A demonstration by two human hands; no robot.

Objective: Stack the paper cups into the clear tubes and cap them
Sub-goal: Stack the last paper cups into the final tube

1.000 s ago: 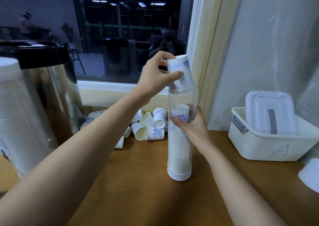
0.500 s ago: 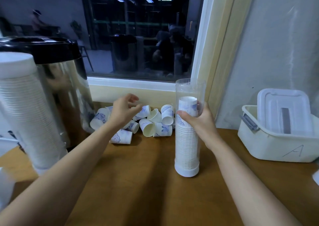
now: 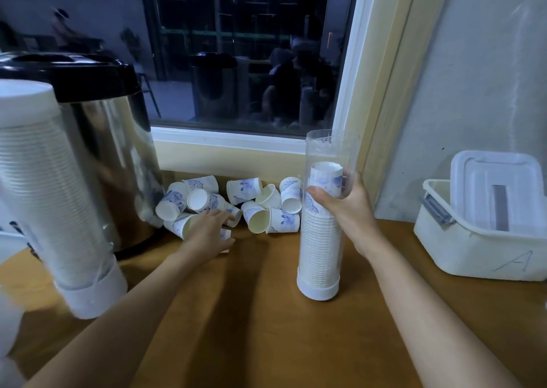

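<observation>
Right hand holds the tube, left hand is down in the cup pile
The right hand (image 3: pixel 347 213) wraps its thumb and fingers round the clear tube (image 3: pixel 331 150) and holds it standing up on the wooden table (image 3: pixel 266 328). Inside the tube, a stack of paper cups (image 3: pixel 321 254) goes from the white bottom cap (image 3: pixel 318 291) up past the thumb, and the top of the tube is open. The left hand (image 3: pixel 207 230) lies on the loose paper cups (image 3: pixel 251 198) heaped under the window. One small cup (image 3: pixel 225 234) sits between its thumb and fingers, but I cannot tell if the hand grips it. A shiny metal urn (image 3: pixel 112 156) and a full capped tube (image 3: pixel 44 186) stand at the left, and a white bin (image 3: pixel 473 248) at the right
</observation>
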